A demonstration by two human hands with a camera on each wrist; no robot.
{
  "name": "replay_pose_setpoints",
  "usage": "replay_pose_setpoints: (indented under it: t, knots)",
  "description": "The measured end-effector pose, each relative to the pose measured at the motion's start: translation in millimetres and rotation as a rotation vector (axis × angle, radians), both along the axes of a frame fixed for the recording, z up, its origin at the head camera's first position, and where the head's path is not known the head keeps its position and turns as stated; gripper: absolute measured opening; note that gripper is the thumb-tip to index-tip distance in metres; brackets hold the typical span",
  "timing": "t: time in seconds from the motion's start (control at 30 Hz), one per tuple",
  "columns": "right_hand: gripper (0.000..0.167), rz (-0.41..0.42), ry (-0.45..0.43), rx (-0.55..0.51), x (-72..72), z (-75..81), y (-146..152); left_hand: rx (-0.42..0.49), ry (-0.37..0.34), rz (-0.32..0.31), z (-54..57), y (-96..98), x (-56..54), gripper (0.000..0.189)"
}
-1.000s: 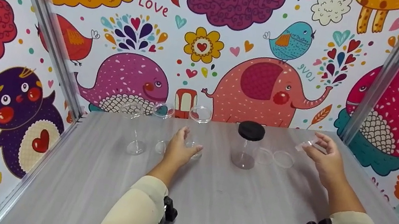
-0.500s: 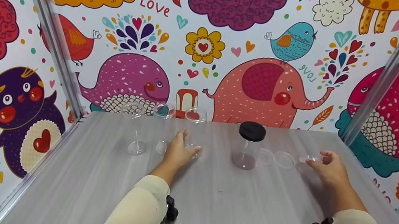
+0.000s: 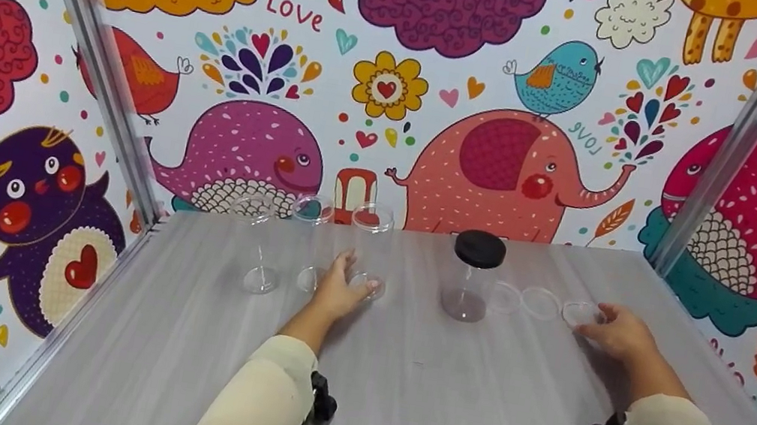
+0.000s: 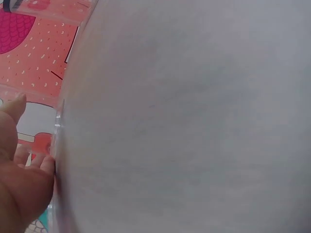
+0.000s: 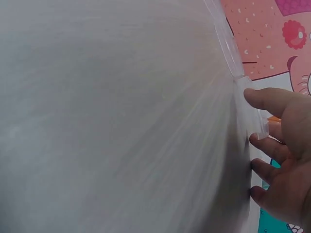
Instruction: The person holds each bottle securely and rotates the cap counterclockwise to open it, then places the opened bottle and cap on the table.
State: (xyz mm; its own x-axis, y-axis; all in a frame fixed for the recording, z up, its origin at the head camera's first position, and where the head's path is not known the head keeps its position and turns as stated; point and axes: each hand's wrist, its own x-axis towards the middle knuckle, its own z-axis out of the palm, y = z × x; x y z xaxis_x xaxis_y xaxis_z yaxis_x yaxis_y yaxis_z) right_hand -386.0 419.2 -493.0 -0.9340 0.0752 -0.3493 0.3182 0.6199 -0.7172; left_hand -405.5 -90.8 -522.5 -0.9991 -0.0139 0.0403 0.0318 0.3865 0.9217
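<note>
In the head view my left hand (image 3: 339,291) is around the lower part of a clear plastic jar (image 3: 372,238), thumb on its right side and fingers on its left. The jar stands upright and uncapped. My right hand (image 3: 621,333) pinches the right edge of a clear round lid (image 3: 579,315) lying low at the table. In the right wrist view the thumb is over the lid's edge (image 5: 249,109), with fingers beneath and beyond it. Two more clear lids (image 3: 540,303) (image 3: 504,299) lie in a row to its left.
A jar with a black lid (image 3: 479,250) stands between my hands. Two uncapped clear jars (image 3: 259,279) (image 3: 311,232) stand left of my left hand. The grey table (image 3: 424,402) meets a cartoon-printed wall (image 3: 375,136) at the back, with metal posts (image 3: 98,62) at the corners.
My right hand has lowered the clear lid from a raised, tilted position to lie flat beside the other lids. The jar at my left hand has shifted slightly left; the left hand stays there.
</note>
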Motion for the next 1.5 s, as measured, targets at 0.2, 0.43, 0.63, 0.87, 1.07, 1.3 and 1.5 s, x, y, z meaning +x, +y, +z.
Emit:
replay_pose_setpoints:
  t: [0.2, 0.43, 0.63, 0.87, 1.07, 1.3, 1.5]
  knots:
    - [0.107, 0.011, 0.011, 0.055, -1.6, 0.9, -4, 0.009, -0.015, 0.006, 1.9, -0.6, 1.9, 0.082]
    - [0.113, 0.018, 0.013, 0.110, -3.2, 0.7, -9, 0.001, -0.032, 0.015, 0.7, -0.5, 4.1, 0.085]
    - [0.115, 0.023, 0.051, 0.058, -1.2, 7.7, -12, -0.020, -0.004, 0.000, 2.1, -3.6, 14.2, 0.091]
    - [0.122, -0.007, 0.162, 0.021, 2.2, 26.3, -38, -0.026, 0.005, -0.009, 8.4, -8.1, 29.9, 0.091]
    - [0.124, -0.003, 0.276, -0.017, 7.6, 36.9, -71, 0.017, 0.035, -0.017, 11.1, -10.4, 37.4, 0.088]
    - [0.120, 0.015, 0.378, -0.118, 10.3, 41.2, -104, 0.061, -0.002, 0.020, 17.2, -7.4, 46.8, 0.085]
    - [0.110, 0.065, 0.457, -0.139, 8.5, 46.8, -133, 0.106, 0.021, 0.038, 20.9, -4.2, 54.1, 0.083]
